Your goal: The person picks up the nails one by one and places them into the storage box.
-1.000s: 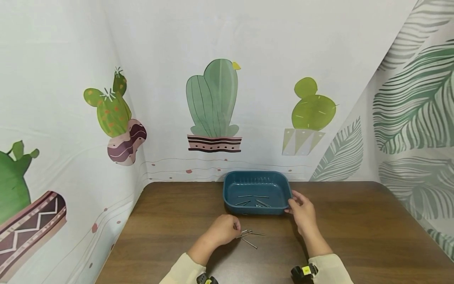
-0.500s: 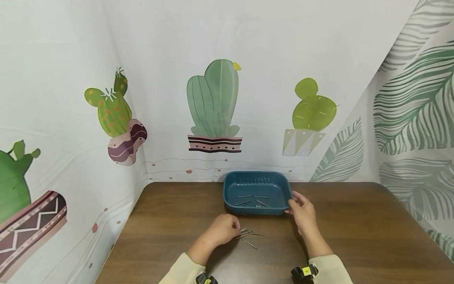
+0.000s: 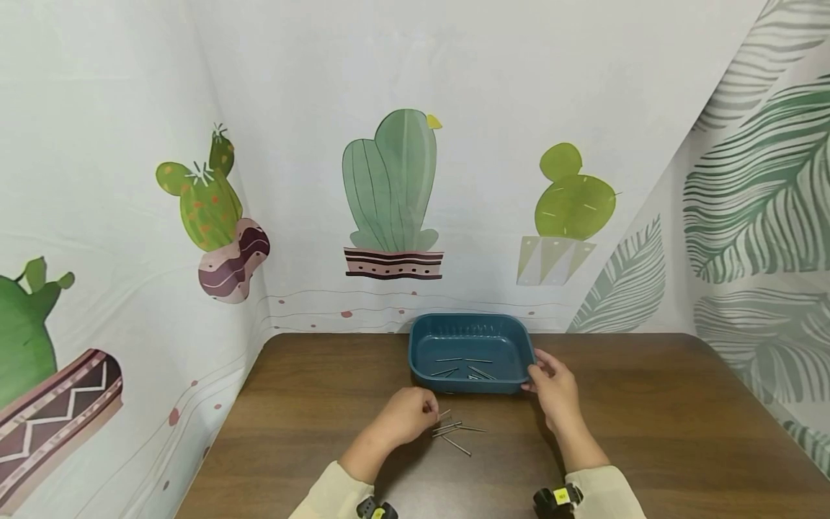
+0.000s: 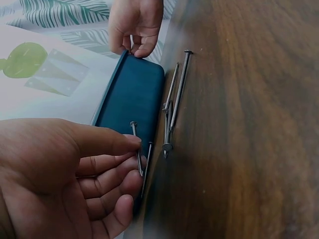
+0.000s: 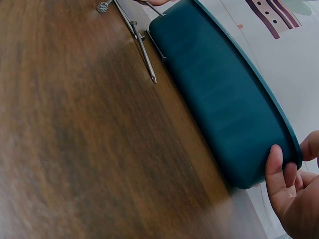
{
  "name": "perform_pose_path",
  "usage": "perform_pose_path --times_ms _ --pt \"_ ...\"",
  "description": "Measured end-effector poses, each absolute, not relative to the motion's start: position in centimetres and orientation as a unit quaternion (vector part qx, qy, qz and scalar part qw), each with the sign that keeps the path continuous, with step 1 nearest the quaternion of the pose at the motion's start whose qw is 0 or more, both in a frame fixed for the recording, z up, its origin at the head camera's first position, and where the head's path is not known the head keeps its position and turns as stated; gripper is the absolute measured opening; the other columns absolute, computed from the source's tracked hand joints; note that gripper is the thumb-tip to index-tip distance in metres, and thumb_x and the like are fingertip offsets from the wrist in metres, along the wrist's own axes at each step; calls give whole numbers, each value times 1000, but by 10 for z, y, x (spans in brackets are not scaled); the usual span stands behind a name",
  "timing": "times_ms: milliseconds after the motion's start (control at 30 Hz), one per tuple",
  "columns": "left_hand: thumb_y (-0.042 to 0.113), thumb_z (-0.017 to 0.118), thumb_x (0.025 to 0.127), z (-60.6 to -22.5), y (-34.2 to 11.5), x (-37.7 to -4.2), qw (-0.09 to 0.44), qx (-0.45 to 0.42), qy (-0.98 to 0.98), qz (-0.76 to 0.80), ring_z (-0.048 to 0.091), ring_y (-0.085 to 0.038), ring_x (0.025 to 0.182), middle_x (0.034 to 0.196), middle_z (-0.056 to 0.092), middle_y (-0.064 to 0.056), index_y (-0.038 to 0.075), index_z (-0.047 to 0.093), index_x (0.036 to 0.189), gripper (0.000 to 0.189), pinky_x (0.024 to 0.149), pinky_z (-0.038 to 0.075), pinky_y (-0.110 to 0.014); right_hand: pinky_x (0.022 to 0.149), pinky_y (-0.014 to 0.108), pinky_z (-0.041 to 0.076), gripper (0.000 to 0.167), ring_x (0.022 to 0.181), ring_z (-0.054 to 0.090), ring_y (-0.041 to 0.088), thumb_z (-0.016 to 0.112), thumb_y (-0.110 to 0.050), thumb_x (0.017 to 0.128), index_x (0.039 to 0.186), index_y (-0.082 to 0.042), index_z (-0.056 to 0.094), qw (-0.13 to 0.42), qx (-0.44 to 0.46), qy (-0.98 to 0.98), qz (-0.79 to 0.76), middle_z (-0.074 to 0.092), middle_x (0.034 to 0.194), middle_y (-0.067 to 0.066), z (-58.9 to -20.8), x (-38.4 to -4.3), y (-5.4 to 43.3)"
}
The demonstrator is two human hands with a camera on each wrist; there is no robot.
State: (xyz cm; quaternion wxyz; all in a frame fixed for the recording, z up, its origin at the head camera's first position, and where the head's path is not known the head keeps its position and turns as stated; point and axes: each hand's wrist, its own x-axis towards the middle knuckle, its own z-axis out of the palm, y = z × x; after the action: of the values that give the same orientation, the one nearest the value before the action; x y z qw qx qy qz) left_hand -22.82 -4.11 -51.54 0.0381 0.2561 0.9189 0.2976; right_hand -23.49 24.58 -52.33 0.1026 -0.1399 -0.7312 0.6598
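Observation:
My left hand (image 3: 405,417) pinches a metal nail (image 4: 139,162) between thumb and fingertips, head upward, just above the table. Close to its fingertips lie several loose nails (image 3: 457,446), some crossing one another, in front of a dark blue plastic tray (image 3: 480,387). My right hand (image 3: 556,393) grips the tray's near right corner, with the thumb and fingers at the rim, as the right wrist view shows. More nails (image 3: 478,360) lie scattered on the tray floor. In the right wrist view, the left hand is mostly cut off at the top.
The brown wooden table (image 3: 311,389) carries the tray near its back edge. Behind it hangs a white cloth (image 3: 480,86) printed with cacti and leaves. Black straps with yellow labels sit on both wrists.
My left hand has risen slightly, lifting a nail a little away from the loose pile. The right hand and the tray stay in place.

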Motion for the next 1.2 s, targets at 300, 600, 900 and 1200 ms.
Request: perform_pose_path --times_ms 300,600,900,1200 --pt "12 73 88 -512 -42 -229 30 256 919 299 48 -3 67 72 59 9 17 67 73 17 64 43 -19 70 24 60 47 93 62 20 49 -3 98 144 7 47 104 -139 -739 651 50 113 15 -524 -235 246" --pt "11 70 90 -503 -44 -228 21 250 918 307 49 -3 69 75 57 6 15 67 76 14 64 43 -20 69 23 60 47 95 61 21 49 -3 98 144 6 47 102 -138 -739 651 48 113 14 -523 -235 245" --pt "11 69 90 -500 -48 -232 -2 248 910 333 50 -4 70 77 58 4 12 68 80 11 64 45 -19 69 24 60 47 93 60 19 49 -3 98 144 6 47 103 -140 -737 653 48 112 12 -522 -234 244" --pt "11 69 89 -495 -50 -236 -48 216 897 382 53 -4 74 79 60 5 14 67 81 10 68 48 -19 69 24 60 47 91 61 19 49 -3 98 144 6 47 106 -140 -740 649 48 112 13 -520 -233 244"
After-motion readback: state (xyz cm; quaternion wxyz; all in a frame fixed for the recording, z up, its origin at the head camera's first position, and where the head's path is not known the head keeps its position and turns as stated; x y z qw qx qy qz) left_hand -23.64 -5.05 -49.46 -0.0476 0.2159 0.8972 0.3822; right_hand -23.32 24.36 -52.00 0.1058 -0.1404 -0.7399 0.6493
